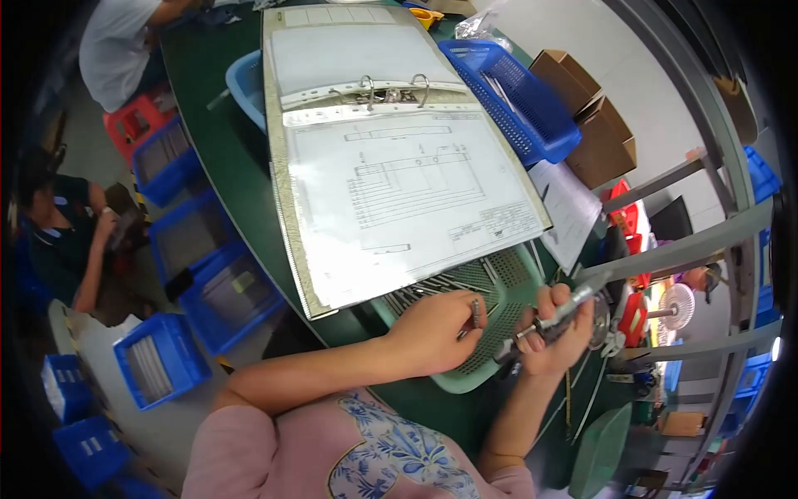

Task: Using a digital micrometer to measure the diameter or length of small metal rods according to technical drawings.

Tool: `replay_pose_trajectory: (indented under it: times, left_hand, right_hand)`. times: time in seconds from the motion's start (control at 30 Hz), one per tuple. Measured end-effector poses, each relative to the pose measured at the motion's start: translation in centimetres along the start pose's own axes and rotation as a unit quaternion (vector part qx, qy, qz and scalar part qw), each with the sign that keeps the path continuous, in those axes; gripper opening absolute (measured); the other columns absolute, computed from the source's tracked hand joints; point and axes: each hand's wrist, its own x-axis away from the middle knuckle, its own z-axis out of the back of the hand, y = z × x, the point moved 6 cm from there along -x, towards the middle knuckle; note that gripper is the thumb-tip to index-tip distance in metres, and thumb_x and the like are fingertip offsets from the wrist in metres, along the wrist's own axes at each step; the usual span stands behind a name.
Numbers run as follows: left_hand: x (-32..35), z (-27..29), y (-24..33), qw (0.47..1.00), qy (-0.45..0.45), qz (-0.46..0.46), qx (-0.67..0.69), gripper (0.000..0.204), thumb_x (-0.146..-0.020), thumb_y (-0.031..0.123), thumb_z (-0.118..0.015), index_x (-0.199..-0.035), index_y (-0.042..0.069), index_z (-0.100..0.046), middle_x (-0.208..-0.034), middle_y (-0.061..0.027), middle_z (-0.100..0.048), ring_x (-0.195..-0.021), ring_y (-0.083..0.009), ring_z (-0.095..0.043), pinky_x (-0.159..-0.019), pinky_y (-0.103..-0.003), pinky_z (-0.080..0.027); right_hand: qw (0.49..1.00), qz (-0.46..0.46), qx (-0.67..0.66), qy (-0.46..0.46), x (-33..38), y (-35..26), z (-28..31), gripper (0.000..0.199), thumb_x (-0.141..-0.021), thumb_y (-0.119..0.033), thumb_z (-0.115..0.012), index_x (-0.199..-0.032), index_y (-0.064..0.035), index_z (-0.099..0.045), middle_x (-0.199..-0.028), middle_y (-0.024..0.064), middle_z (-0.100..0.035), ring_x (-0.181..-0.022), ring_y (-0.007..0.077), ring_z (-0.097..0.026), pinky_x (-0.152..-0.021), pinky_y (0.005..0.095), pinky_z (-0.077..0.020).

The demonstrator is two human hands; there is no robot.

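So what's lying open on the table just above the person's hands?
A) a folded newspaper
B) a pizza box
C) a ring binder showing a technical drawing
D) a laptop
C: the ring binder lies open with its metal rings showing and a line drawing on its near page, just beyond the left hand and right hand.

Just beyond the fingers an open ring binder (391,150) lies on the green table (224,166), a line drawing on its top sheet. Further up and to the right sit a blue slotted basket (515,91) and brown cardboard boxes (594,125). Far left, blue crates (199,258) stand on the floor.
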Motion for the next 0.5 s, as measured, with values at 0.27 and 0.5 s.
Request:
replay_pose_trajectory:
  times: [0.27, 0.5]
  left_hand:
    - [0.3, 1.4, -1.2, 0.998, 0.006, 0.036, 0.053, 0.009, -0.073, 0.007, -0.056, -0.079, 0.002, -0.052, -0.078, -0.0093, -0.050, -0.065, -0.0209, -0.056, -0.056, -0.030, -0.045]
    - [0.2, 0.8, -1.5, 0.993, -0.024, 0.077, 0.086, 0.016, -0.075, 0.008, -0.057, -0.087, 0.003, -0.048, -0.076, -0.0094, -0.053, -0.065, -0.0186, -0.057, -0.056, -0.029, -0.046]
  right_hand:
    - [0.989, -0.013, -0.103, 0.101, -1.3, 2.7, 2.3, 0.041, -0.087, -0.046, -0.028, -0.085, -0.0087, -0.044, -0.073, 0.0034, -0.045, -0.040, 0.0135, -0.032, -0.033, 0.0252, -0.0250]
    - [0.987, -0.028, -0.100, 0.123, -1.2, 2.7, 2.8, 0.045, -0.086, -0.049, -0.028, -0.086, -0.0075, -0.045, -0.075, 0.0053, -0.046, -0.040, 0.0140, -0.033, -0.034, 0.0254, -0.0258]
